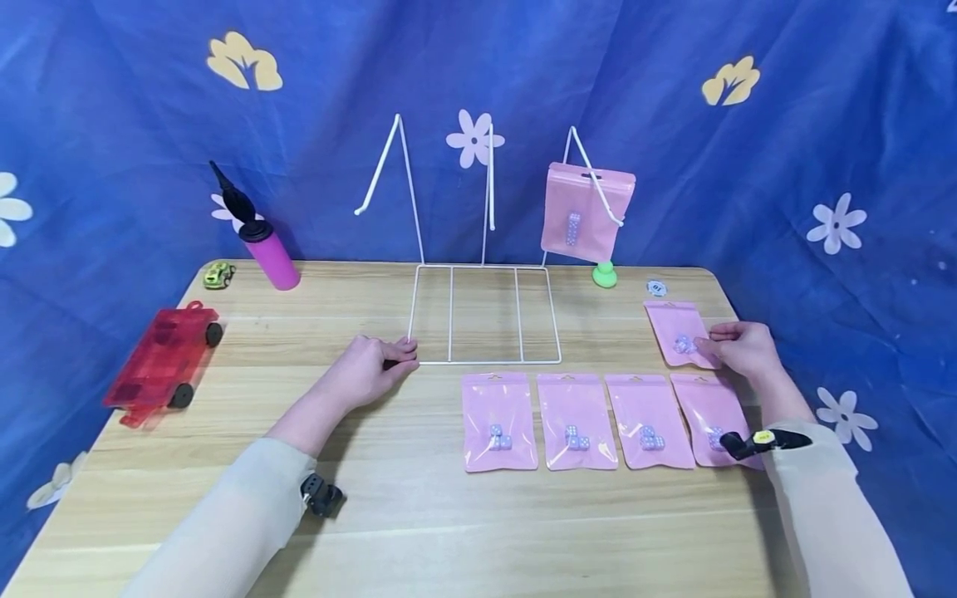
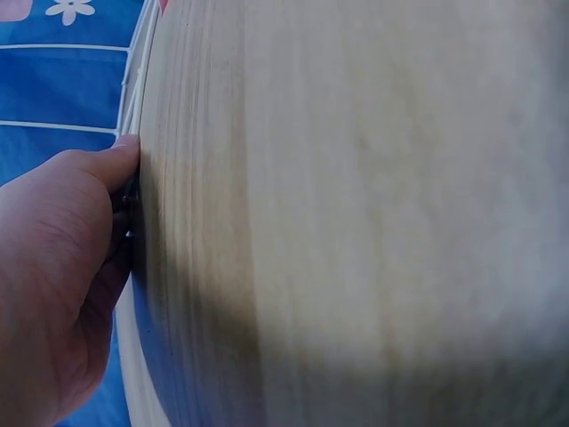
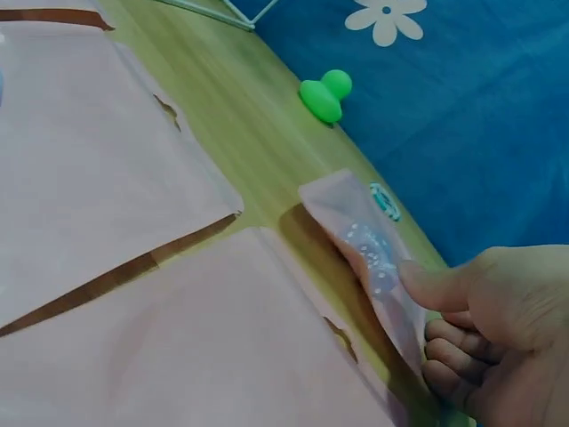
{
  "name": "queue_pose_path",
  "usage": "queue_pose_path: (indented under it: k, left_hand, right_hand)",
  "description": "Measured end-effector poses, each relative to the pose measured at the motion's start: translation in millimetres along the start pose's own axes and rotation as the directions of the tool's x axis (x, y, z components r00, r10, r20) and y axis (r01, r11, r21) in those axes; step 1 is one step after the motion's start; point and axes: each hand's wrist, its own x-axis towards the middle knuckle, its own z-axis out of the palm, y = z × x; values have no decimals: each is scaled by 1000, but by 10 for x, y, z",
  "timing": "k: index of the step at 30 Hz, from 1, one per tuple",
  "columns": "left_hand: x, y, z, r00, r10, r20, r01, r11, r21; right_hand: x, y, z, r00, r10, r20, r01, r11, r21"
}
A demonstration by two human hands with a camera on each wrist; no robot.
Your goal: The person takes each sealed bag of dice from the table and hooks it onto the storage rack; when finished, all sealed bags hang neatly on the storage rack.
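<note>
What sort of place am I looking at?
Probably a makeshift indoor tabletop workspace: a wooden table stands before a hanging blue flowered cloth, with a white wire rack and pink bags laid out.

The head view is bright, with soft shadows beside the sleeves (image 1: 232, 502) and small glints on the pink bags (image 1: 499, 405). Both wrist views are dimmer; in the left one, the table (image 2: 347, 196) looks blurred and its edge bowed.
</note>
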Motion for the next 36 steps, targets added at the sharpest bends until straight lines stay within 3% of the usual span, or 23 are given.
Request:
queue_pose_path:
  k: [6, 15, 25, 36]
  left_hand:
    - [-2, -5, -7, 1000, 11, 4, -11, 1000, 17]
    - [-3, 5, -11, 1000, 17, -5, -16, 1000, 11]
    - [-5, 5, -1, 1000, 9, -4, -9, 1000, 14]
    - [-10, -9, -1, 1000, 10, 6, -10, 1000, 6]
  right_hand:
    - [15, -22, 64, 999, 11, -49, -11, 1000, 7]
    - [42, -55, 108, 998, 35, -47, -36, 999, -10]
    - [-31, -69, 71, 996, -54, -67, 55, 998, 16]
    - [-189, -250, -10, 997, -43, -68, 49, 996, 78]
